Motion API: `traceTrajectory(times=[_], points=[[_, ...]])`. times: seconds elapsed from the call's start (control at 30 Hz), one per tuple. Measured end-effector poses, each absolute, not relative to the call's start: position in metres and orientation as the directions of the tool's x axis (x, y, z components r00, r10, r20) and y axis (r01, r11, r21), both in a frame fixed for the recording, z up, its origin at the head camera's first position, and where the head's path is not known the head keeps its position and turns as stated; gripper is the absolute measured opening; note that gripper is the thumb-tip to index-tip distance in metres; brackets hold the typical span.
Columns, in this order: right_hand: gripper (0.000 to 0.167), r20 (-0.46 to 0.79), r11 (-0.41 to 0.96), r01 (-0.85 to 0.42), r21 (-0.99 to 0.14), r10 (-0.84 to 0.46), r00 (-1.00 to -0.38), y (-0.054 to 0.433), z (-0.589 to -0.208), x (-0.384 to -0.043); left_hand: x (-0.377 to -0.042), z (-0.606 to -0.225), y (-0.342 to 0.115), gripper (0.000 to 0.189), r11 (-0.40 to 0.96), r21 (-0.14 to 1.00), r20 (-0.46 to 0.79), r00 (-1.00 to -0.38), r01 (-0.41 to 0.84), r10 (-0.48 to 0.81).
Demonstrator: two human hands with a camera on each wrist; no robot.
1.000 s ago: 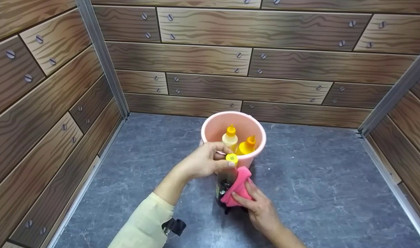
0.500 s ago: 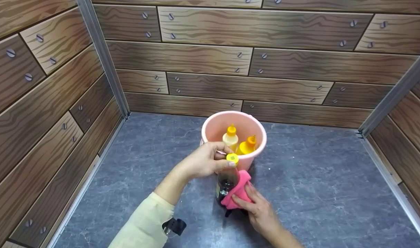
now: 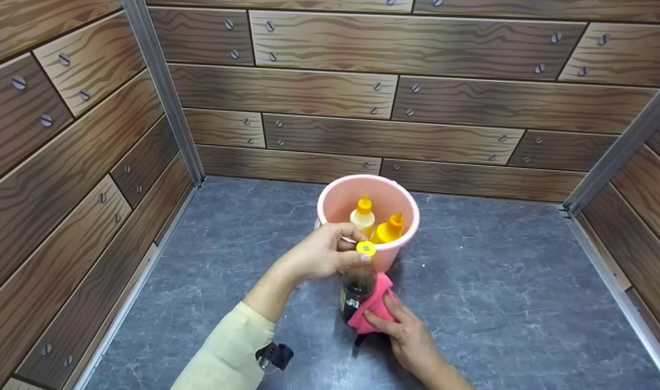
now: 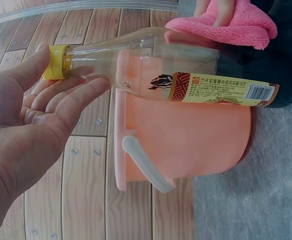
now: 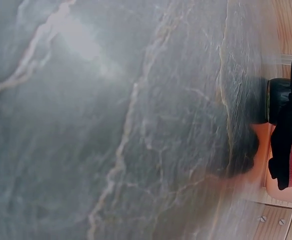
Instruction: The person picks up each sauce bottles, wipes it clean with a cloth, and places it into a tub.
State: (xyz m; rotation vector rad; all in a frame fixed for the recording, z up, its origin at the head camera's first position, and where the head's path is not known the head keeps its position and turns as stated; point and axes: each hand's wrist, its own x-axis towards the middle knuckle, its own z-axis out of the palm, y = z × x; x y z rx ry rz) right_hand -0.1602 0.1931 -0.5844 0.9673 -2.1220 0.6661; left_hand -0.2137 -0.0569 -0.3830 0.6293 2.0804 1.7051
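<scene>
A clear bottle [image 3: 357, 290] with dark liquid in its lower part stands upright in front of the pink bucket [image 3: 384, 201]. Its yellow cap [image 3: 366, 248] is pinched between the thumb and fingers of my left hand [image 3: 319, 252]. In the left wrist view a yellow and red printed label [image 4: 223, 90] shows on the bottle's side. My right hand [image 3: 411, 333] grips a pink fluffy cloth [image 3: 376, 309] and holds it against the bottle's right side, low down. A black piece [image 5: 286, 130] hangs by the cloth in the right wrist view.
Two squeeze bottles, one pale [image 3: 361, 219] and one yellow [image 3: 387, 233], both with orange-yellow nozzle tops, stand inside the bucket. The bucket has a white handle [image 4: 148, 165]. Wood-print walls [image 3: 319, 92] enclose the grey marbled surface [image 3: 514, 281] at the back and sides.
My right hand has slid the pink cloth a little down the bottle's side, showing more of the bottle. My left hand stays on the cap.
</scene>
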Motion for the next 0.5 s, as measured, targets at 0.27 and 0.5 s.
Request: traceTrajectory(times=[0.27,0.5], points=[[0.068,0.746,0.594,-0.791,-0.147,-0.459,-0.483,0.1946,-0.5854,-0.1587,-0.2135,-0.3832,-0.0563,0.016,0.171,0.979,-0.005,-0.831,0.108,0.556],[0.070,0.631,0.634,-0.749,-0.194,-0.504,-0.590,0.1982,-0.5854,-0.1535,-0.2132,-0.3824,-0.0563,0.016,0.186,0.976,-0.009,-0.833,0.113,0.553]])
